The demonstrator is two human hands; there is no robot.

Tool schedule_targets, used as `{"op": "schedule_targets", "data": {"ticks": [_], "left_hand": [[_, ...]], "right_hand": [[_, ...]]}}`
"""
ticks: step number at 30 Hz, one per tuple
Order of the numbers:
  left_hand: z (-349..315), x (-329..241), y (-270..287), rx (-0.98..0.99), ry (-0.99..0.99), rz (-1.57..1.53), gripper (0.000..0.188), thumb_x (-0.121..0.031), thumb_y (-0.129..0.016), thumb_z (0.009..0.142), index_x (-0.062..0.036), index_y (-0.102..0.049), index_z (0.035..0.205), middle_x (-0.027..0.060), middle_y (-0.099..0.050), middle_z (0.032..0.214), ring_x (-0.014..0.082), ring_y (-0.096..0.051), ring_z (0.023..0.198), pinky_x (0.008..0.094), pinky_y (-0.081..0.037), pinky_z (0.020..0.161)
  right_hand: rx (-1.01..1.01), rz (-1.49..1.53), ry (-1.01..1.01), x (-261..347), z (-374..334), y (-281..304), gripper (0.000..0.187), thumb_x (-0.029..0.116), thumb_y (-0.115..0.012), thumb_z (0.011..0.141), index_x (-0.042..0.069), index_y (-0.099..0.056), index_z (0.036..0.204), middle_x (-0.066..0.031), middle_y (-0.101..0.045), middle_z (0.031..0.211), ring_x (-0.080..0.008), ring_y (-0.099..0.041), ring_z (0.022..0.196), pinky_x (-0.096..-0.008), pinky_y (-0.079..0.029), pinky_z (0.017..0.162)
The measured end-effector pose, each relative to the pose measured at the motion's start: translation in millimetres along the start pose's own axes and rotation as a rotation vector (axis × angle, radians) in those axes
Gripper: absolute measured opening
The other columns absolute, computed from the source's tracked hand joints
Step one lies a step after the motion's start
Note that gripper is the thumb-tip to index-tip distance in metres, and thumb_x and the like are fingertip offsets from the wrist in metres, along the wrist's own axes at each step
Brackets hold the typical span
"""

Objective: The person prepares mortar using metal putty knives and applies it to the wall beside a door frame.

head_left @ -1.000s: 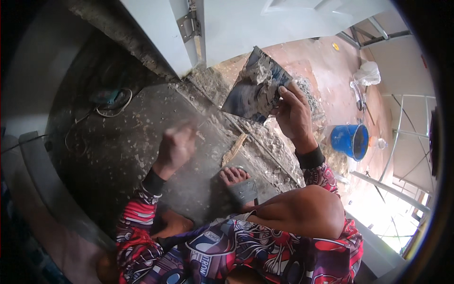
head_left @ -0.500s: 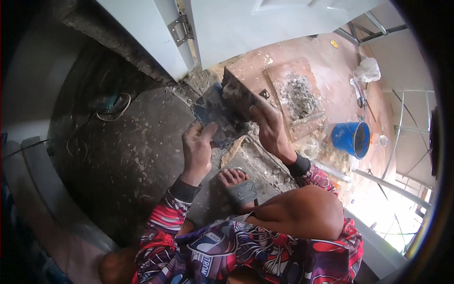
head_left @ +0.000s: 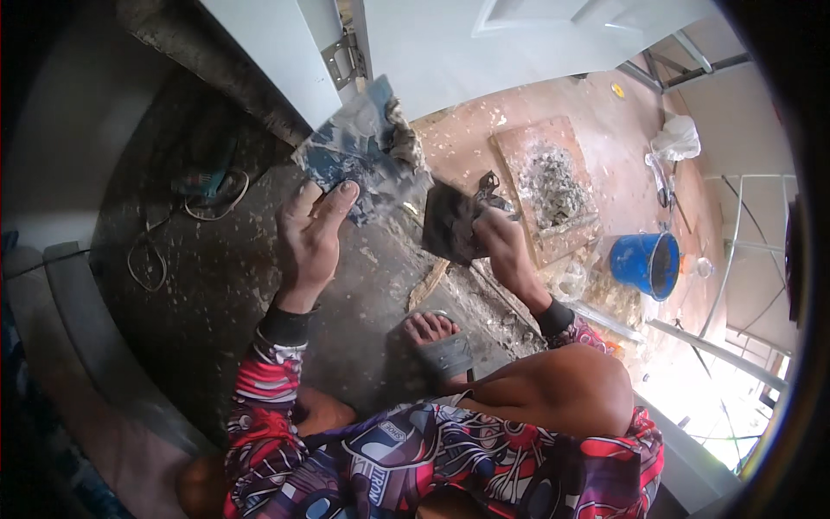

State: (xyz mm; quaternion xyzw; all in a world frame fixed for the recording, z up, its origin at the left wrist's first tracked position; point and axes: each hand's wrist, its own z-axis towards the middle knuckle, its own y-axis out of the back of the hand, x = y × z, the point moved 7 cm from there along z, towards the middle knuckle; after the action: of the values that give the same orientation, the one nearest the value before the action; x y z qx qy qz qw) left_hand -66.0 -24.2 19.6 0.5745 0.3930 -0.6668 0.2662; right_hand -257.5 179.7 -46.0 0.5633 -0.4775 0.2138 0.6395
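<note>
Head: left fingers (head_left: 335, 205) pinch blue sheet (head_left: 353, 149), right fingers (head_left: 496, 228) dark plate (head_left: 448, 223).

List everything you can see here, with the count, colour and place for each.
Smeared flat plate: one, blue-grey, in left hand
Flat tool: one, blackish, in right hand
Board: one, reddish-brown, right of centre
Mortar-like heap: one, grey, on board
Bucket: one, blue, right
Plastic bag: one, white, upper right
Round object: one, yellow, upper right
Metal bars: several, pale, right
Door: one, white, top
Hinge: one, silver, by door
Corded device: one, teal, left
Strip: one, tan, above foot
Sandal: one visible, grey, on foot
Patterned clothing: red, purple, white, bottom
Bare hands: two, dusty, centre
Foot: one clearly visible, bare-toed, below centre
</note>
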Motion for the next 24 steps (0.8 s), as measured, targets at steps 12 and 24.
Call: {"op": "schedule_targets", "data": {"ticks": [12, 24], "left_hand": [[-30.0, -47.8, -66.1, 0.464, -0.768, 0.908, 0.067, 0.012, -0.057, 0.066, 0.0011, -0.057, 0.132, 0.0184, -0.064, 0.122, 0.0344, -0.064, 0.109, 0.0427, -0.055, 0.086], [-9.0, 16.6, -23.9, 0.426, -0.763, 1.163, 0.063, 0.011, -0.056, 0.074, 0.0034, -0.052, 0.136, 0.0208, -0.065, 0.115, 0.0379, -0.065, 0.098, 0.0416, -0.054, 0.081]], "right_hand": [[-0.259, 1.459, -0.422, 19.4, 16.1, -3.1, 0.009, 0.012, -0.047, 0.100, 0.009, -0.055, 0.105, -0.0017, -0.061, 0.089, -0.0144, -0.064, 0.070, -0.0323, -0.053, 0.055], [-0.307, 1.328, -0.271, 5.7, 17.9, 13.7, 0.009, 0.012, -0.052, 0.100, 0.006, -0.057, 0.105, -0.0038, -0.065, 0.089, -0.0143, -0.066, 0.066, -0.0320, -0.058, 0.056]]}}
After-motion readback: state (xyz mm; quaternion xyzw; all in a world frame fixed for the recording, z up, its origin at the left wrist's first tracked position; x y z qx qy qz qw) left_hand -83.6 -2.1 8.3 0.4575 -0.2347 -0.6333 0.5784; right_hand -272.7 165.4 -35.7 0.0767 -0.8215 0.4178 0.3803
